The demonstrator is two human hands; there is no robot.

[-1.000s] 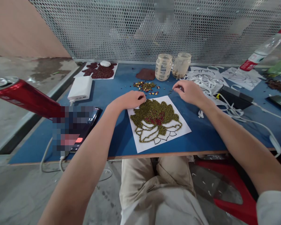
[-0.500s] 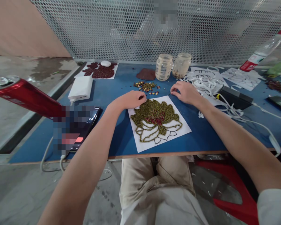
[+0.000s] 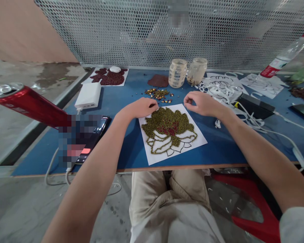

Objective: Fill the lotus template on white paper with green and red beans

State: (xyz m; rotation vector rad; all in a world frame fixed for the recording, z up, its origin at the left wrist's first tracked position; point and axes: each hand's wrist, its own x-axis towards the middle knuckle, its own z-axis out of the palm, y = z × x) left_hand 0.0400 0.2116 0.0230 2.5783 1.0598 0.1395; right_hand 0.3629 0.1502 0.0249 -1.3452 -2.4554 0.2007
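Note:
A white sheet [image 3: 150, 158] lies on the table in front of me with a flower outline, its upper petals filled with green beans and its centre with red ones. My left hand [image 3: 145, 107] is closed and rests at the sheet's top left corner; whatever its fingertips hold is hidden. Just past the top right corner, my right hand [image 3: 197, 102] has its thumb and fingers pinched together. Anything between them is too small to make out. Beyond both hands is a loose pile of mixed beans and kernels [image 3: 157, 93].
Two clear jars [image 3: 177, 74] stand behind the pile, beside a brown patch [image 3: 158, 81]. Paper strips [image 3: 218, 89] and a black box [image 3: 255, 106] lie right. A red can [image 3: 32, 104], white power bank [image 3: 88, 95] and phone [image 3: 96, 135] are left. A metal mesh [image 3: 131, 37] borders the back.
My right hand has come slightly nearer to me, toward the sheet's top right corner, with its fingers more curled. My left hand stays at the other corner.

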